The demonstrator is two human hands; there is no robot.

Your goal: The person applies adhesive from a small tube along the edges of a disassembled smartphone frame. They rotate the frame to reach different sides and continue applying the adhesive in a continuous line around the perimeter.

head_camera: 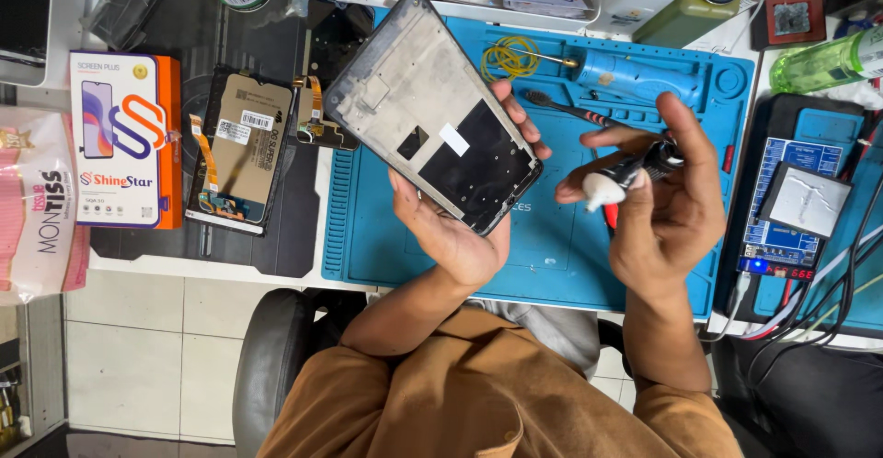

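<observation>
My left hand (460,228) holds a phone frame (432,113) tilted above the blue work mat (552,256), its bare inner side up, fingers wrapped round its right edge. To its right, my right hand (667,205) grips a small black glue tube with a white nozzle (618,182). The nozzle points left toward the frame's lower corner and stays a little apart from it.
A replacement screen with orange flex cable (237,150) lies on a black mat at left, beside an orange and white box (120,141). A blue electric screwdriver (635,76), a yellow wire coil (510,56) and bottles sit at the back. A blue test board (791,210) with cables stands right.
</observation>
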